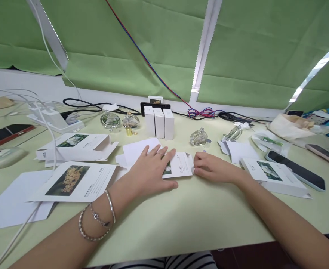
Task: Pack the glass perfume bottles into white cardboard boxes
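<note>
My left hand (154,166) lies flat, fingers spread, on a white printed carton (181,165) with a flower picture, covering much of it. At the carton's right end, my right hand (211,167) has its fingers curled together at the end flap; whatever sits between the fingertips is hidden. Behind my left hand a blank white paper flap (138,149) sticks out. Three slim white boxes (159,123) stand upright just beyond. A clear glass bottle (198,137) rests past my right hand, with a small grey cap beside it.
Left are two flower-printed cartons (69,183) (77,144), a power strip (54,117) and a white cable. Two glass bottles (110,119) (131,121) stand behind. On the right lie another carton (273,173), a phone (296,170) and another bottle (233,133).
</note>
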Motion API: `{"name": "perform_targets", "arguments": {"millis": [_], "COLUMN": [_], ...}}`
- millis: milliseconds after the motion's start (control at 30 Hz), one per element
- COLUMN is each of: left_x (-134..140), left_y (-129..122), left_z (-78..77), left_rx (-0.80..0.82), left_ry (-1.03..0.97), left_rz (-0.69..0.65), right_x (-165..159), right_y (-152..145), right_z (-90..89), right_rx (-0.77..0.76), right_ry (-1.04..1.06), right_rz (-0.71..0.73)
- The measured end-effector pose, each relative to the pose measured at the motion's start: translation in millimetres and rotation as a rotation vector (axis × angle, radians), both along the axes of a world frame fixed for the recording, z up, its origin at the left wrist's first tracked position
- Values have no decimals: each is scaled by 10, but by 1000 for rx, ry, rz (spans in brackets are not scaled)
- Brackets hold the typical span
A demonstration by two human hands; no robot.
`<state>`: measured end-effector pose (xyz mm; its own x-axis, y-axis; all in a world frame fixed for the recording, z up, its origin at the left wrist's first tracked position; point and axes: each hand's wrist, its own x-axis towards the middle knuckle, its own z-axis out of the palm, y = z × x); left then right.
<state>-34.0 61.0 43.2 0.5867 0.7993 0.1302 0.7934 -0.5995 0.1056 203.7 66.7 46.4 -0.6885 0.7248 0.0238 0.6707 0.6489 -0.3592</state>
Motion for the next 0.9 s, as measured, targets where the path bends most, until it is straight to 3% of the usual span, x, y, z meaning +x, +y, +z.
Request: {"name": "perform_targets", "arguments": {"millis": [100,200,300,500,667,800,900], "left_x": [4,17,27,16,15,17,13], "left_y": [-25,-38,-28,11,5,-3,-1], "left_z": [47,74,72,36,26,32,36], "left_rx": [-53,-85,-126,-175,-175,-180,-187], "left_ry": [4,-14,-50,-97,-106,-117,-123], "left_rz": [-23,-13,31,33,20,8,5], "right_x": [61,93,105,113,175,231,227], "right_y": [-3,-7,-10,15,21,-11,-12], "right_z": [59,66,22,-63,-14,36,28], "right_rx": [-78,-36,-46,-149,-236,-295,-323], "right_ry": [33,163,223,200,150,56,98], "right_rz": [17,-97,-113,-135,-69,-127,-160]}}
